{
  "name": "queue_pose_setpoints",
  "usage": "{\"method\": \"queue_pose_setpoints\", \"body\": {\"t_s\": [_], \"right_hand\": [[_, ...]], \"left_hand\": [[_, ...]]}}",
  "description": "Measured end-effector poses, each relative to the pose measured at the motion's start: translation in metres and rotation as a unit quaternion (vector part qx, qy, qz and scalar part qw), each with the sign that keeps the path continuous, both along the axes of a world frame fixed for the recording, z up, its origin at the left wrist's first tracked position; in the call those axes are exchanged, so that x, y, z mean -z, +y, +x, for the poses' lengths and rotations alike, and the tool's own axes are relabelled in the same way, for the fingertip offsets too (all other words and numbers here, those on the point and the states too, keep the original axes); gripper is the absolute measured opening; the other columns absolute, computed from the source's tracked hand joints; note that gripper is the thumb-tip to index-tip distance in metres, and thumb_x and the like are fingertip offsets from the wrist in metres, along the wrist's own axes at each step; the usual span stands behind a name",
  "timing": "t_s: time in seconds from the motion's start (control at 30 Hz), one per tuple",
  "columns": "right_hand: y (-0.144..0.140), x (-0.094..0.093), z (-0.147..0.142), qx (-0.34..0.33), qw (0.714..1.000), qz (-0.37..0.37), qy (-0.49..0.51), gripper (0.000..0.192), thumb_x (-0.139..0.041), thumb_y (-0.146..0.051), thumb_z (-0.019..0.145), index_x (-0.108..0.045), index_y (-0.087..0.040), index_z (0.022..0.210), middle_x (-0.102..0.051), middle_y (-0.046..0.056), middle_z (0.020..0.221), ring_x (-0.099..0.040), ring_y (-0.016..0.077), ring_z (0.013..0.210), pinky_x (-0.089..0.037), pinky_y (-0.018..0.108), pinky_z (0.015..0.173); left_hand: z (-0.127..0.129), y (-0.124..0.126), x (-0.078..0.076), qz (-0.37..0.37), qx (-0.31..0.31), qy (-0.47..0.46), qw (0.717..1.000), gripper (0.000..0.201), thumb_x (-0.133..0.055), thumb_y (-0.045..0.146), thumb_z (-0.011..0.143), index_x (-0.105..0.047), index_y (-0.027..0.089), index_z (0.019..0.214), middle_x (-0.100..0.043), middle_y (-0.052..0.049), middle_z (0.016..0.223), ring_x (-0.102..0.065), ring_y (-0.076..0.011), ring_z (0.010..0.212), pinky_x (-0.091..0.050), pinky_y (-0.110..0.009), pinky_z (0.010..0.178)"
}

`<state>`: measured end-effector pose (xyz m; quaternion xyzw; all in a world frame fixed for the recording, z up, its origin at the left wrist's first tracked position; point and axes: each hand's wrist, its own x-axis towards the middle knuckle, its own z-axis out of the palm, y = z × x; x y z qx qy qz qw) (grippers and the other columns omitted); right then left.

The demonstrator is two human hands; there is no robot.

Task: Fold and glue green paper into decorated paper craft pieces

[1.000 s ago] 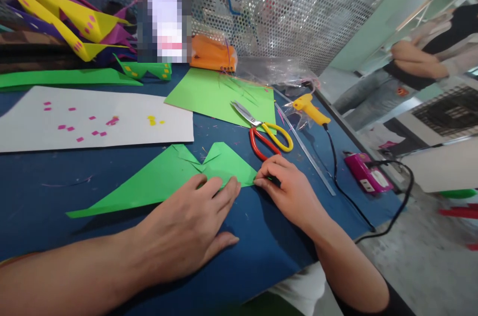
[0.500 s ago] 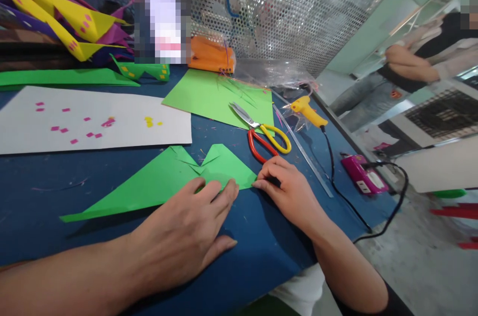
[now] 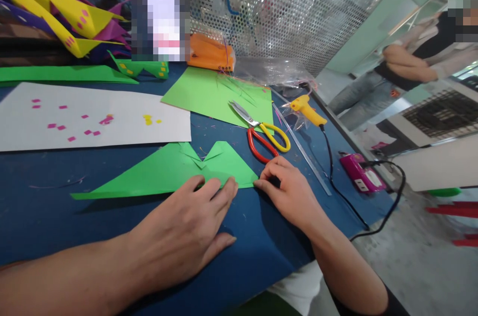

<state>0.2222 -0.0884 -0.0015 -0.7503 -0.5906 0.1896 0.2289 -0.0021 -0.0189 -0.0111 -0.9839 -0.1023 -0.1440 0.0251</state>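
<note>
A green folded sheet [image 3: 157, 171], foam or paper, lies on the blue table with a V-shaped notch in its far edge and a long point to the left. My left hand [image 3: 182, 221] rests over its near edge, fingers bent down onto the sheet, thumb spread away on the table. At the sheet's right corner, my right hand [image 3: 286, 186] pinches the tip between thumb and forefinger. Scissors [image 3: 257, 129] with one red and one yellow handle lie just beyond my right hand, blades partly on a light green sheet [image 3: 194, 91].
A white board [image 3: 112, 131] bears small pink and yellow pieces. A yellow glue gun [image 3: 308, 110] has its cord running to a magenta power strip [image 3: 362, 174]. Yellow and purple folded shapes [image 3: 78, 22] are stacked back left. A person [image 3: 407, 67] stands with crossed arms at right.
The green folded sheet has turned slightly, its long left point shifting away from me and to the right. Both hands keep nearly the same places.
</note>
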Motion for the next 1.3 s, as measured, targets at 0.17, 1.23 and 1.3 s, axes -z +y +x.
{"method": "queue_pose_setpoints", "body": {"t_s": [0.17,1.23,1.3], "right_hand": [[0.001,0.001,-0.003,-0.014,1.0,0.002,-0.017,0.02,-0.066,-0.018,0.085,-0.054,-0.02,0.069,-0.056,0.002,0.085,-0.055,0.0184,0.081,-0.042,0.035,0.075],[-0.008,0.013,-0.001,0.029,0.998,0.055,-0.017,0.01,-0.062,-0.015,0.087,-0.058,-0.021,0.08,-0.056,0.003,0.093,-0.057,0.0189,0.083,-0.045,0.036,0.078],[-0.009,0.014,0.001,0.025,0.998,0.057,-0.012,0.01,-0.06,-0.014,0.087,-0.058,-0.021,0.081,-0.056,0.003,0.093,-0.058,0.0189,0.083,-0.045,0.036,0.079]], "left_hand": [[0.0,0.0,0.001,-0.004,-0.001,-0.005,1.0,0.051,-0.051,0.05,0.097,-0.067,0.01,0.126,-0.067,-0.011,0.131,-0.057,-0.0254,0.097,-0.039,-0.041,0.085],[0.0,0.0,0.005,0.006,-0.005,0.002,1.0,0.055,-0.05,0.048,0.098,-0.062,0.007,0.133,-0.065,-0.013,0.133,-0.058,-0.0276,0.102,-0.039,-0.042,0.088],[-0.001,0.0,0.006,0.006,-0.004,0.001,1.0,0.055,-0.05,0.049,0.098,-0.061,0.008,0.134,-0.065,-0.013,0.134,-0.058,-0.0273,0.102,-0.039,-0.042,0.089]]}}
